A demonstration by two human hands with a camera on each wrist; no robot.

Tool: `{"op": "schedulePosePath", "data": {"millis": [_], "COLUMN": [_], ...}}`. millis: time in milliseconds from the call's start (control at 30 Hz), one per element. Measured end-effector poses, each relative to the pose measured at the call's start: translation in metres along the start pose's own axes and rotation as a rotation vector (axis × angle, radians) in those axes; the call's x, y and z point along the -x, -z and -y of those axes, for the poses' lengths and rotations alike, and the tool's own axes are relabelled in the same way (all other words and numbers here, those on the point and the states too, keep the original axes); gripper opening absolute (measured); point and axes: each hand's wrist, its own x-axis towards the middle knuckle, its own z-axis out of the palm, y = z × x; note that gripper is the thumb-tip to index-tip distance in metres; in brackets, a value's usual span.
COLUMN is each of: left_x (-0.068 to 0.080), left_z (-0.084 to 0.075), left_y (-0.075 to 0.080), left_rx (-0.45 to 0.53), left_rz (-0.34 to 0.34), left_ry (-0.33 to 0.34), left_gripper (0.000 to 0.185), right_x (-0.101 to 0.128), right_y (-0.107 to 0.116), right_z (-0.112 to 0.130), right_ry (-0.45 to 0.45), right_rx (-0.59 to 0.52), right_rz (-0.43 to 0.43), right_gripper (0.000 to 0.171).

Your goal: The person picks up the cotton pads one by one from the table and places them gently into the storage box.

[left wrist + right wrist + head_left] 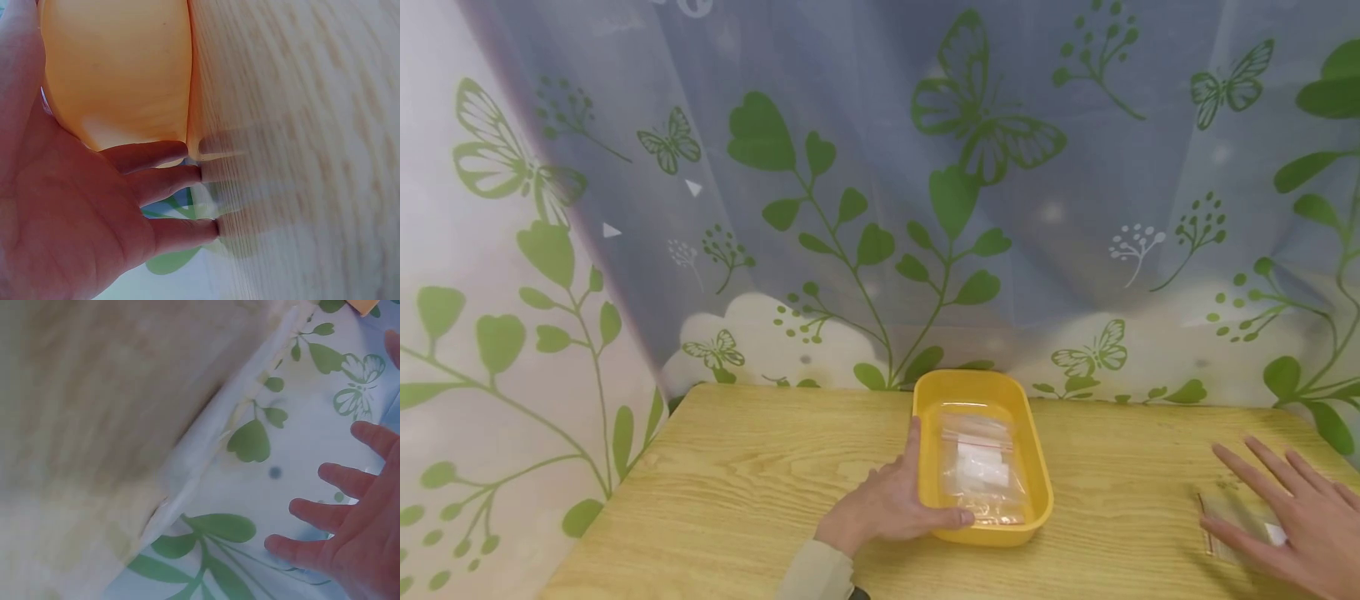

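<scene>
A yellow plastic bin (pixel 1041 492) stands on the wooden table against the curtain. Inside it lie clear zip-lock bags (pixel 983 475) with a red seal line and white labels. My left hand (pixel 898 500) holds the bin at its near left corner, the thumb over the rim and the other fingers along the outer wall. In the left wrist view, three fingertips (pixel 209 228) reach down to the tabletop beside the bin. At the right, my right hand (pixel 1300 521) is spread, palm down, over another clear zip-lock bag (pixel 1221 533) and partly hides it. Nothing is in its grasp.
A patterned curtain (pixel 850 317) with green leaves and butterflies hangs along the table's back edge, and another panel (pixel 512 333) borders the left side. Bare wooden tabletop (pixel 737 492) extends left of the bin and between the bin and my right hand.
</scene>
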Motion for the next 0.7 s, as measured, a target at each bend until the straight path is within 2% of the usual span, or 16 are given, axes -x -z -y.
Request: {"op": "schedulePosePath", "data": {"millis": [133,267,367,500,567,700], "left_x": [0.0,0.001,0.001,0.002,0.001,0.001], "left_z": [-0.001,-0.002,-0.002,-0.002,-0.001,-0.001], "left_y": [0.0,0.001,0.001,0.001,0.001,0.001], "left_rx": [-0.002,-0.008,-0.012,-0.006,0.001,0.013], "left_rz": [0.001,0.004,0.006,0.007,0.005,0.005], "left_ry": [0.003,0.009,0.013,0.013,0.01,0.002], "left_gripper": [0.138,0.138,0.138,0.138,0.138,0.139], "right_x": [0.009,0.018,0.022,0.026,0.027,0.028], "right_y": [-0.007,-0.016,-0.02,-0.024,-0.029,-0.035], "right_z": [-0.008,-0.017,-0.026,-0.038,-0.046,-0.063], "right_ry": [0.035,0.05,0.042,0.013,0.009,-0.051], "right_rx": [-0.074,-0.126,-0.186,-0.353,-0.432,-0.498], "right_rz": [-0.112,-0.149,-0.104,-0.01,-0.006,0.048], "right_gripper": [0.107,0.103,0.098,0.089,0.084,0.079]}}
